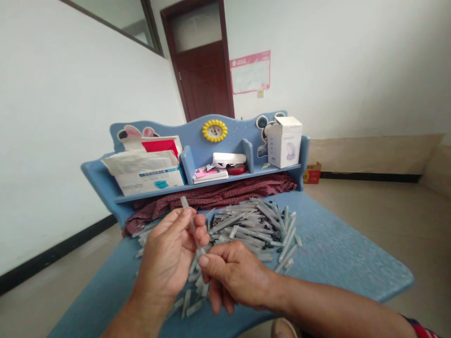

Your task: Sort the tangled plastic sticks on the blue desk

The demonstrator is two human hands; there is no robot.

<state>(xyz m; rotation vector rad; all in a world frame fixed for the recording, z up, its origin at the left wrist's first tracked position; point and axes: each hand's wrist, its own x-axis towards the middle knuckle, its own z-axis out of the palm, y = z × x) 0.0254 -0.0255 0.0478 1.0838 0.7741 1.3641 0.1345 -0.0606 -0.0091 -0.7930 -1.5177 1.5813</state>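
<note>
My left hand is closed around a thin grey plastic tube that sticks up past my fingertips. My right hand pinches the lower end of the same tube with thumb and forefinger, its other fingers curled. Both hands hover just above a big heap of similar grey tubes spread over the blue desk. Some loose tubes lie under my hands near the front edge.
A red checked cloth lies behind the heap, under the desk's blue shelf. The shelf holds a mask box, papers, a round tin and a white carton. A dark door and a white wall stand behind.
</note>
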